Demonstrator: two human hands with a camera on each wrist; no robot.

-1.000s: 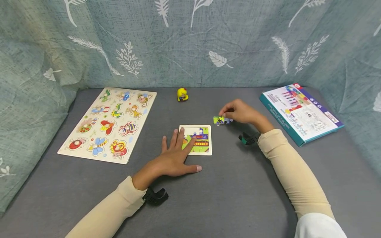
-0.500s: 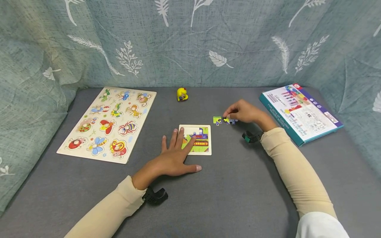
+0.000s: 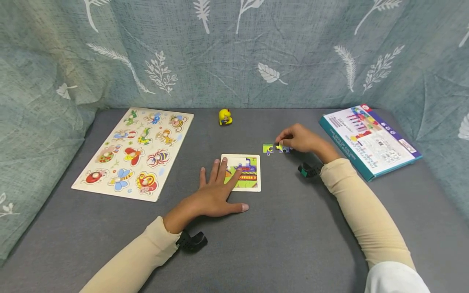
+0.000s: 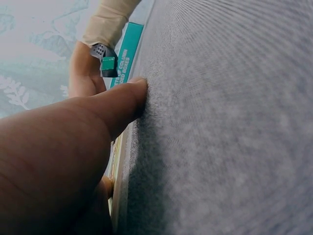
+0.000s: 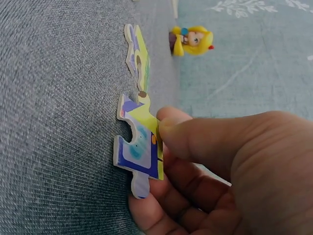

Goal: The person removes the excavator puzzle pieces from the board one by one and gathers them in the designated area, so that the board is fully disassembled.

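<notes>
Grey cloth-textured tabletop (image 3: 271,236) forms the work surface, backed by a leaf-print curtain (image 3: 234,61). Printed puzzle piece (image 5: 139,147): located right of the puzzle frame, at the surface or just over it; exact clearance cannot be told. Right hand (image 3: 300,137): thumb and fingers pinch this piece by its edge. Handling, as judged: light, thin and stiff, likely wood or board, with a smooth printed face that may slide under a dry fingertip. Take hold by the edges, preferably along the straight side; avoid loading the projecting knobs, the probable weak points. Second loose piece (image 3: 268,149): just beside the first, on the frame side.

Puzzle frame (image 3: 259,175): flat, left of both pieces, partly filled with a vehicle picture; a pale area shows along its upper part. Left hand (image 3: 216,193): fingers spread across the frame, thumb extended over the tabletop in front of it.

Outlying items: yellow-haired figurine (image 3: 225,117) behind the frame; insect-picture board (image 3: 145,150) at the person's left; teal-edged box (image 3: 370,140) at the right, beyond the right hand.
</notes>
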